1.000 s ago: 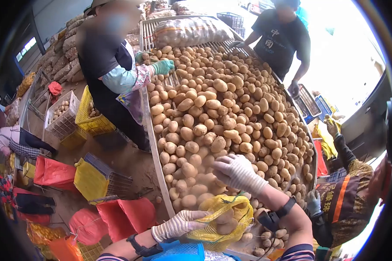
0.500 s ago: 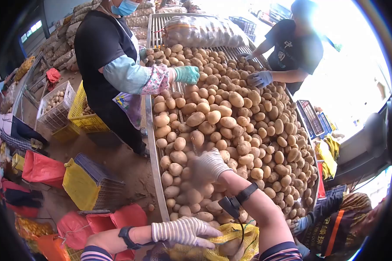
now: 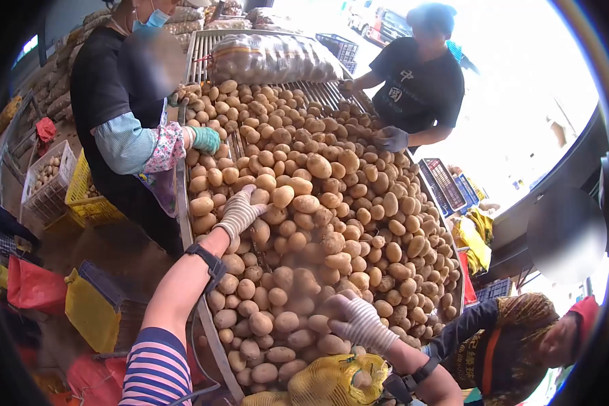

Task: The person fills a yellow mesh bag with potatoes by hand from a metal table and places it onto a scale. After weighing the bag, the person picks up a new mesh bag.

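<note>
My left hand (image 3: 240,213), in a striped knit glove, reaches up the left side of the sorting table onto the potatoes (image 3: 319,166). Its fingers are stretched out and touch potatoes, with none gripped that I can see. Lower down, my right hand (image 3: 363,323), gloved the same way, hovers over the near potatoes with its fingers apart; a smudge on the view blurs its fingertips. Just below it, at the table's near end, lies a yellow mesh bag (image 3: 342,380) with potatoes in it, its mouth towards my right hand.
A full sack of potatoes (image 3: 274,59) lies across the table's far end. One person (image 3: 115,88) works at the left, another (image 3: 419,81) at the far right, a third (image 3: 514,345) at the near right. Crates, such as a yellow one (image 3: 91,193), stand on the floor.
My left hand has gone from beside the mesh bag up onto the potatoes. My right hand has drawn back from mid-table towards the bag. The whole view has shifted.
</note>
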Motion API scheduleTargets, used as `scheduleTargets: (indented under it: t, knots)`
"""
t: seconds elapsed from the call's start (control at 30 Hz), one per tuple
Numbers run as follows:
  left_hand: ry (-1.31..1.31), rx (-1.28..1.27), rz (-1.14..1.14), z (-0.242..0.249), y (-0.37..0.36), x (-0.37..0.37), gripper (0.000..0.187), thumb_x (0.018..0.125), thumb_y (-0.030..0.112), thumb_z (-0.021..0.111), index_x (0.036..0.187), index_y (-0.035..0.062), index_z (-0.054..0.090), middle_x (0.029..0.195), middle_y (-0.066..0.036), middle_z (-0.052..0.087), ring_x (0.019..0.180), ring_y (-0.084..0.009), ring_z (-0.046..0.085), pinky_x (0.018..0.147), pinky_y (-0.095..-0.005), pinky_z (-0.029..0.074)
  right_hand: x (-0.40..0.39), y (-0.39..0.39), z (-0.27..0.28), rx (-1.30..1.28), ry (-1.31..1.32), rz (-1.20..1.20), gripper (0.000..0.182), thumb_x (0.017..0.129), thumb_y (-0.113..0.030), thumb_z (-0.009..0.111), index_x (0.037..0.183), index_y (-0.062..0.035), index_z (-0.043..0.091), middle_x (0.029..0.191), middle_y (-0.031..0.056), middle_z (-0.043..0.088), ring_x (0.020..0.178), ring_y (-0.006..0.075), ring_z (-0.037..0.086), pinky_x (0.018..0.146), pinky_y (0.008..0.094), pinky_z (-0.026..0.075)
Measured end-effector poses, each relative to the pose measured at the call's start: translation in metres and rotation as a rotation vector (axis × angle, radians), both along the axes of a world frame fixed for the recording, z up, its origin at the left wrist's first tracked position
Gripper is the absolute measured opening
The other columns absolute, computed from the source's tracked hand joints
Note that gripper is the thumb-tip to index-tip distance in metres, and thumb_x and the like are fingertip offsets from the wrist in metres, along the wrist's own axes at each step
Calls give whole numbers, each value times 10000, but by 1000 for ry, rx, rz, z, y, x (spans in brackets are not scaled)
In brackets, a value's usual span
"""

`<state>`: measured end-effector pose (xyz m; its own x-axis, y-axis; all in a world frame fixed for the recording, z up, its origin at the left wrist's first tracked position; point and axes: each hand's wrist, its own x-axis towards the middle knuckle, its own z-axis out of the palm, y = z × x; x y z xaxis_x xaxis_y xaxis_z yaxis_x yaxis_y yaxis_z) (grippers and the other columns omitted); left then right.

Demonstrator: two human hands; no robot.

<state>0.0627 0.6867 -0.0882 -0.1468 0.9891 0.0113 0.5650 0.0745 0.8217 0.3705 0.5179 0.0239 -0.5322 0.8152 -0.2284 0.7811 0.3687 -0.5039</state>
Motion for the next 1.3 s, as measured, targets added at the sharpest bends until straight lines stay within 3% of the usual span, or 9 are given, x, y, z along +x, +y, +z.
scheduleTargets:
  t: [0.13,0.23,0.6,0.63,0.7,0.83,0.93,1.07,1.3]
  knots:
    - [-1376,-284,-365,17,-47,9,455,935,430,526,1187,53,545,949,-122,671,723,-186,657,599,-282,542,32,5,-17,-766,1048,-511,327,842,-175,596,1124,-13,562,939,70,613,846,140,606,764,269,509]
    - [-1510,-475,-311,61,-93,38,436,957,459,470,1122,69,574,803,-69,666,584,-155,626,518,-276,530,23,4,-16,-845,1211,-458,364,883,-235,573,1175,-21,527,979,93,621,905,193,623,794,319,530]
    - [-735,-343,-281,133,-210,164,402,964,381,533,1131,19,584,859,-27,630,717,-70,601,605,-184,513,57,-61,20,-787,1492,-415,576,884,-381,614,1321,-45,447,1190,87,553,1014,154,573,831,279,502]
    - [-666,-249,-317,61,-198,176,718,860,496,640,1324,-14,436,1091,-110,610,927,-173,594,768,-272,499,67,-72,27,-725,1528,-374,598,874,-398,623,1312,-34,443,1176,88,558,975,138,574,763,260,509]
    - [-161,-467,-446,119,-245,194,972,692,551,755,1388,2,353,1139,-155,592,1015,-222,581,861,-341,484,91,-92,14,-592,1561,-510,598,879,-378,635,1360,-115,397,1196,77,550,993,156,572,780,281,519]
    - [-404,-762,-261,76,-269,207,310,889,189,603,1172,70,559,1025,-89,615,931,-223,615,736,-373,560,90,-134,-15,-315,1692,-606,634,881,-279,657,1416,-153,342,1287,104,500,1118,211,545,882,365,528]
    - [-1166,-737,139,74,-262,193,183,942,113,474,1086,52,569,1053,-126,620,953,-274,617,827,-442,544,79,-171,-50,-344,1380,-381,605,857,-214,672,1397,-164,404,1235,82,561,1103,188,544,957,324,439]
    - [-1155,-824,-86,133,-307,191,221,902,103,520,1088,15,600,1058,-140,644,906,-245,640,806,-394,545,56,-177,-43,147,297,5,504,833,-324,588,1289,-121,518,1204,191,541,1081,404,519,949,491,409]
    - [-1370,-575,-90,232,-372,121,424,894,177,499,1249,-56,503,1225,-217,576,1116,-328,587,983,-473,478,76,-220,14,452,368,97,775,838,-410,619,1438,-52,283,1243,226,501,1070,366,558,843,474,479]
